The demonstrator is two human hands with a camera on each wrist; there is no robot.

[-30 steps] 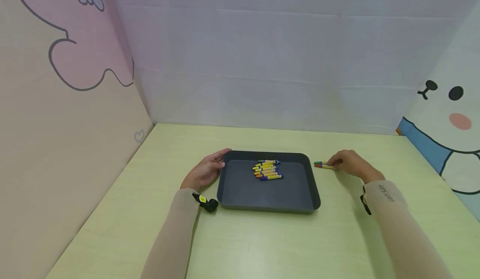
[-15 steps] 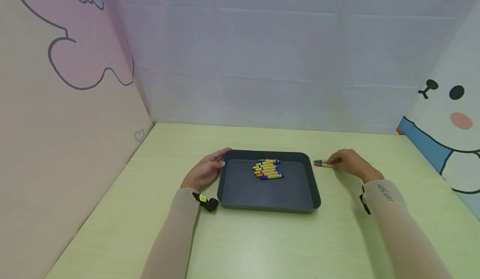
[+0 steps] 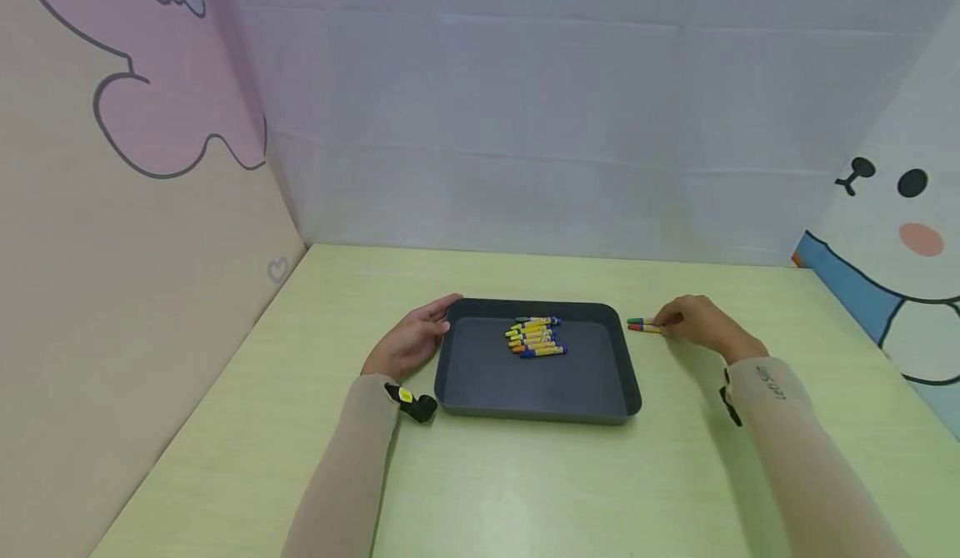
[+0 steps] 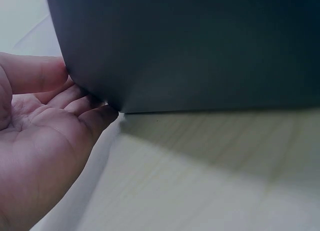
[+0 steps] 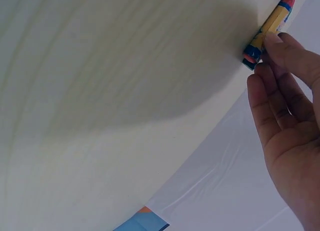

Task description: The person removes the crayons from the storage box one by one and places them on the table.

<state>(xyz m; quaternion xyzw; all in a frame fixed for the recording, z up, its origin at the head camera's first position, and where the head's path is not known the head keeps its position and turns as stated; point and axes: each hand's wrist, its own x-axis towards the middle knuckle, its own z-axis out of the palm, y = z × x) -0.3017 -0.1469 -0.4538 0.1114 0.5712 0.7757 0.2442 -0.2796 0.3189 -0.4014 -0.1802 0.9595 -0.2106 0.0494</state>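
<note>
Little's changed: right hand still pinches red crayon and green crayon, both outside the tray's right edge; left hand, fingers relaxed, touches its far-left corner.

Dark grey rectangular tray. Slim cylindrical crayons in it: yellow wrappers, blue ends, tips green/yellow/orange/blue. Red-tipped cylindrical crayon: yellow wrapper, blue bands; green-tipped crayon. Pale yellow-green tabletop, wood-grain pattern. Beige fabric sleeves, dark lettering on the right one. Lavender-grey backdrop sheet; beige left panel, pink outlined cartoon; white right panel, pink cheek, blue patch.
</note>
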